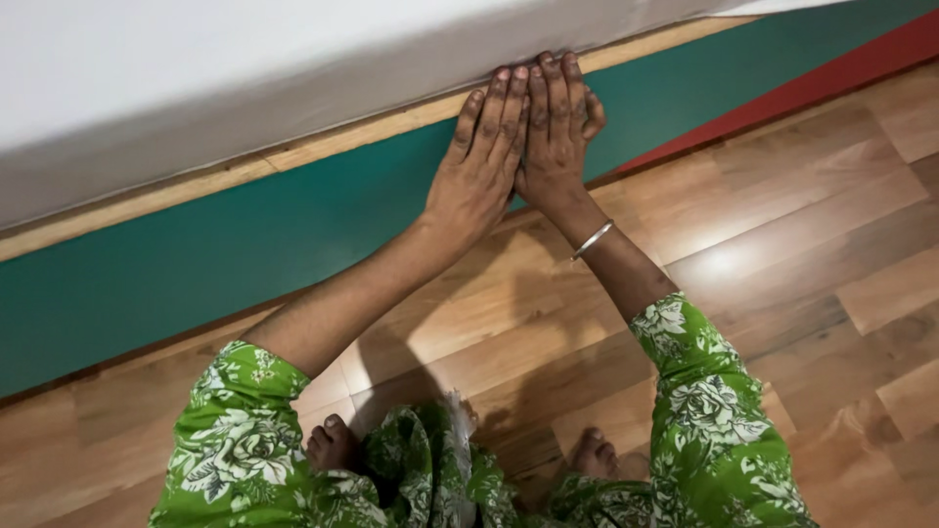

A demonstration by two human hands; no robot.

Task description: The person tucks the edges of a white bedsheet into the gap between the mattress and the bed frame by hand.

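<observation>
Hands flat, left hand beside right hand, grip open (holding nothing), fingertips under smooth white sheet, green panel.

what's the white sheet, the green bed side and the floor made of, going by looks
White sheet: probably woven fabric, matte, hanging soft and smooth where the left hand and right hand tuck its edge. Green panel: likely painted or laminated board, flat and even, with a bare wood strip above it. Floor: wood-look planks, glossy, showing grain and glare; could be laminate.
</observation>
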